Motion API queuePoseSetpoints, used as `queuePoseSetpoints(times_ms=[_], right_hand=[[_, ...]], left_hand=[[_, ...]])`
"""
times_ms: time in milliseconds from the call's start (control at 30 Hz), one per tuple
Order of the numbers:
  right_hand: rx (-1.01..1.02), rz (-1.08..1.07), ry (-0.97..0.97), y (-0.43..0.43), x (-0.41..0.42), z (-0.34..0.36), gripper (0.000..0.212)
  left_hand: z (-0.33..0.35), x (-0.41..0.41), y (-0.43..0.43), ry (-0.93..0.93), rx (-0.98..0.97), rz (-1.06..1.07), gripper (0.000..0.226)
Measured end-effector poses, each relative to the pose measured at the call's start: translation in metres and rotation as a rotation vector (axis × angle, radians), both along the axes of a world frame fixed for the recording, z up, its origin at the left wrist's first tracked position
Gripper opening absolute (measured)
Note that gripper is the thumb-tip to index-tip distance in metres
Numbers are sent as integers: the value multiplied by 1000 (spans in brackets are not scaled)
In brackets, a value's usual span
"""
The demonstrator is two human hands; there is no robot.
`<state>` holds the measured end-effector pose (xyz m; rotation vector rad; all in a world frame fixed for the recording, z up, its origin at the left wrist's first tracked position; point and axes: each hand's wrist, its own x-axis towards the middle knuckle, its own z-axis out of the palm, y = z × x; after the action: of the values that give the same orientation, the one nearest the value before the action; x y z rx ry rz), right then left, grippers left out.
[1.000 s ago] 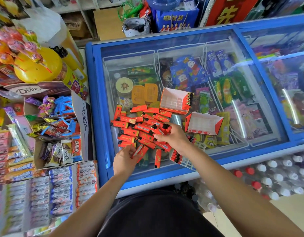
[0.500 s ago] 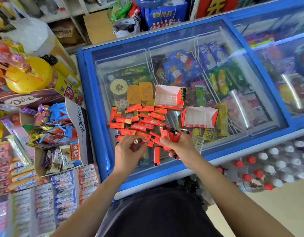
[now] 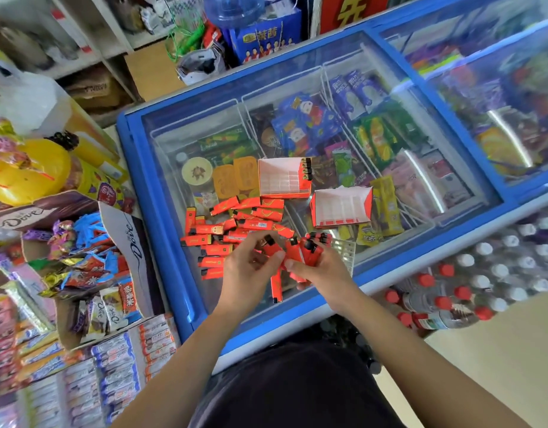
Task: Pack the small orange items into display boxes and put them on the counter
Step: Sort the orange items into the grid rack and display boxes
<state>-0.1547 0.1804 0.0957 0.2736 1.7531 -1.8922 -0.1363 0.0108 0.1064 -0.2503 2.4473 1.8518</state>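
Nearest you, just under the gap between your hands, a lone orange item (image 3: 277, 288) lies flat on the glass lid of the freezer (image 3: 157, 230). Its long axis runs away from you and its dark end is toward you.

Your left hand (image 3: 248, 268) pinches a single orange item (image 3: 271, 247) between thumb and fingertips, with its black cap at the far end. Close on its right, your right hand (image 3: 323, 270) curls around a bundle of orange items (image 3: 311, 251) held side by side, long axes pointing away from you and black caps on the far tips. Blur keeps me from counting the bundle.

A second ago your right hand lay spread on the loose items and your left hand worked at their near edge. Both hands have since lifted and drawn together.

Beyond and left of your left hand, the pile of orange items (image 3: 235, 225) is spread on the lid. There are roughly twenty, most lying crosswise or at a slant.

There are two display boxes. The nearer display box (image 3: 340, 208) sits just beyond your right hand and shows white dividers. The farther display box (image 3: 282, 177) sits beyond your left hand, with a short row of black-capped items (image 3: 306, 171) slotted along its right edge.
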Motion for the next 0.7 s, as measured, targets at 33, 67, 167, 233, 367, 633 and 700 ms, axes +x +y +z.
queuePoseSetpoints(times_ms=[33,67,167,233,367,633,700], right_hand=[[-3,-48,-17,1,-1,1,14],[-4,-106,-29,3,-3,1,14],[45,-253,-56,12,-12,2,14],[71,-313,-71,21,-18,1,17],[76,-388,-71,38,-24,1,17],[105,-472,-40,56,-26,-4,19],[120,-476,-35,59,-26,-8,19]], left_hand=[[1,-6,2,1,-18,-17,29],[0,-13,3,4,-27,-42,27],[-5,-42,3,-10,-17,-67,23],[-10,-66,3,39,-111,-73,27],[-22,-112,9,99,-312,-118,21],[-43,-164,28,76,-389,-121,19],[-49,-169,34,86,-429,-148,18]])
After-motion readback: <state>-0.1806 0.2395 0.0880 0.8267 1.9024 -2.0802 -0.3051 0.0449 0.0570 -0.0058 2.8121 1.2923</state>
